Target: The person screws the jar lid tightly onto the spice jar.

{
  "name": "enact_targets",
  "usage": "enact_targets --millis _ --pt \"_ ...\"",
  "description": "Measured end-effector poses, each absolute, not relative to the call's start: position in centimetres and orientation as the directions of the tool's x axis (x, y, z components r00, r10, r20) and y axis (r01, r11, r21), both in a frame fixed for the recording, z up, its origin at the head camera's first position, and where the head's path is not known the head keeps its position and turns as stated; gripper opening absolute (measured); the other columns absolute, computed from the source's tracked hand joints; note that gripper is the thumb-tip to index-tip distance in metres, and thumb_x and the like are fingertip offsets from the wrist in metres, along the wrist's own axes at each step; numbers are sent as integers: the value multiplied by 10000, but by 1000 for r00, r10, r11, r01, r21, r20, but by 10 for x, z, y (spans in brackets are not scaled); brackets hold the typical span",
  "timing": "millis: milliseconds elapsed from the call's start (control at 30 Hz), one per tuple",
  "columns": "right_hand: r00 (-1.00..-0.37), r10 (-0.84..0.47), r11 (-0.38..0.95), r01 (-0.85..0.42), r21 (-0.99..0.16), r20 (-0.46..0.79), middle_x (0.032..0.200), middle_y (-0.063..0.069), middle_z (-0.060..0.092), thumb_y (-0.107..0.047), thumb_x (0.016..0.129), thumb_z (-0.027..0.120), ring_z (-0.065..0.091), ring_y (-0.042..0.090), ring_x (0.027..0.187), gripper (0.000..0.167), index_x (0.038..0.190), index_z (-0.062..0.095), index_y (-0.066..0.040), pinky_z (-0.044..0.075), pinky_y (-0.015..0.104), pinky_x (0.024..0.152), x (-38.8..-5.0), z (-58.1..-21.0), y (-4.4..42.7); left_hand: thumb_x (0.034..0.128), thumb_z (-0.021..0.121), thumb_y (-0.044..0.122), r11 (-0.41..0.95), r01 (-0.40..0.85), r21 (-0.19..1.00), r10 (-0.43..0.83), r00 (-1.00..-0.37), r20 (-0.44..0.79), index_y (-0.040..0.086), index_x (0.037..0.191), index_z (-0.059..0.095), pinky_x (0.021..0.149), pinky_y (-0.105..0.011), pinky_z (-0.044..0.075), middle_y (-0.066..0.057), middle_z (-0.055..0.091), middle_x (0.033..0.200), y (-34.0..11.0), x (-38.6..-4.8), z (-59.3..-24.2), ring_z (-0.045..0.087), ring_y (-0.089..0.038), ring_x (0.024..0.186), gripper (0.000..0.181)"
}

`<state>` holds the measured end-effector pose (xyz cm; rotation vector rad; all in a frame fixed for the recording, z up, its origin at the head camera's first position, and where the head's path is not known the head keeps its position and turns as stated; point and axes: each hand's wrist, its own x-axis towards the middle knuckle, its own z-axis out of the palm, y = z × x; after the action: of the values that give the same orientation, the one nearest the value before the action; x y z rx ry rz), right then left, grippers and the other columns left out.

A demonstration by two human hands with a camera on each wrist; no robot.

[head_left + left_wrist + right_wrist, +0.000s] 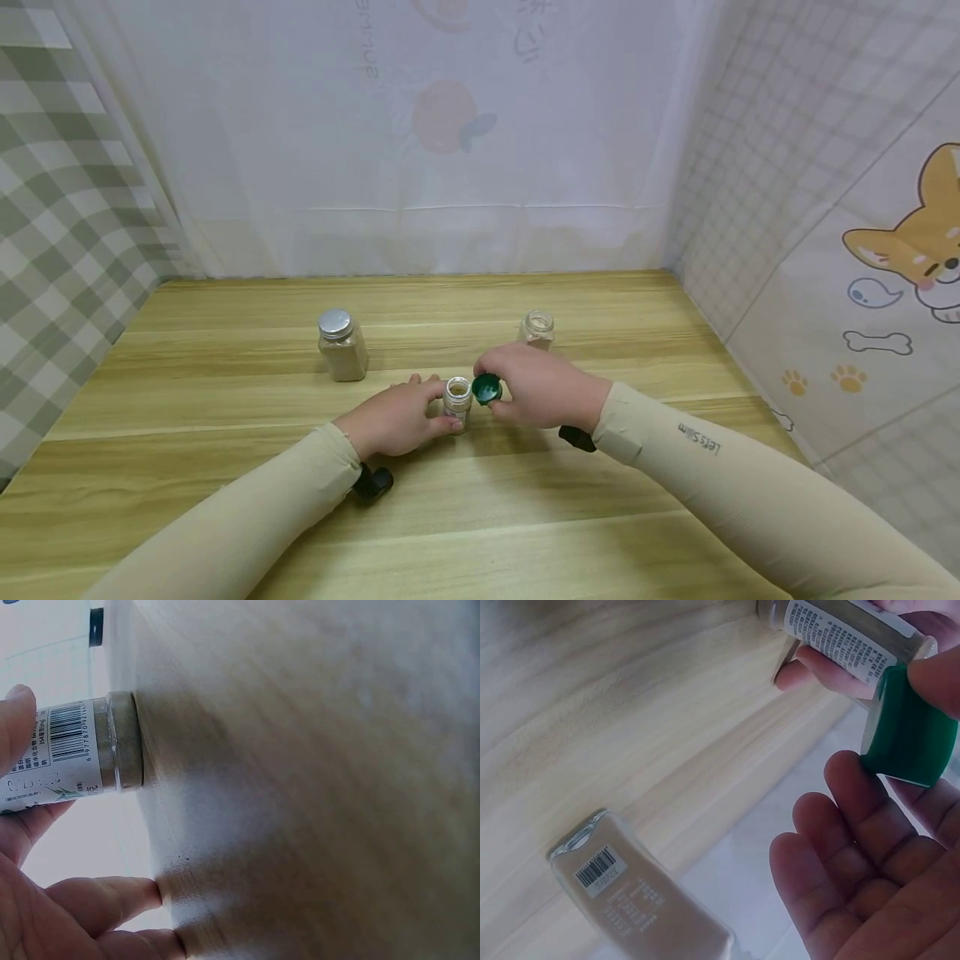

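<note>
Wood-grain tabletop [495,525]: I see the left hand [397,418] grip a seasoning bottle [457,403], seemingly for steadiness; the right hand [540,386] pinches a green cap [487,389].

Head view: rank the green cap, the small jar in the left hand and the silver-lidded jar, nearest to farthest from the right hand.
1. Green cap: pinched by the right hand.
2. Small jar: left of the cap, in the left hand.
3. Silver-lidded jar: far left, beyond the left hand.

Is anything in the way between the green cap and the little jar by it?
No, nothing visible stands between them. The right hand pinches the green cap just beside the little jar, which the left hand holds.
</note>
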<state>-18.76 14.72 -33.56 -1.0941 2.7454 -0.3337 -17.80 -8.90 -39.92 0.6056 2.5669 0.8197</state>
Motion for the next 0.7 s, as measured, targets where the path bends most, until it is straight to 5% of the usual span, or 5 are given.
enact_targets --millis 700 --pt "-725 -686 716 -660 -226 -58 1145 5 685 -162 923 775 632 178 1059 300 1204 683 -110 567 360 935 -186 -336 145 1000 709 468 730 283 622 507 -835 -214 348 1303 644 1247 -650 295 -106 632 1486 -89 -178 -400 329 -571 1511 333"
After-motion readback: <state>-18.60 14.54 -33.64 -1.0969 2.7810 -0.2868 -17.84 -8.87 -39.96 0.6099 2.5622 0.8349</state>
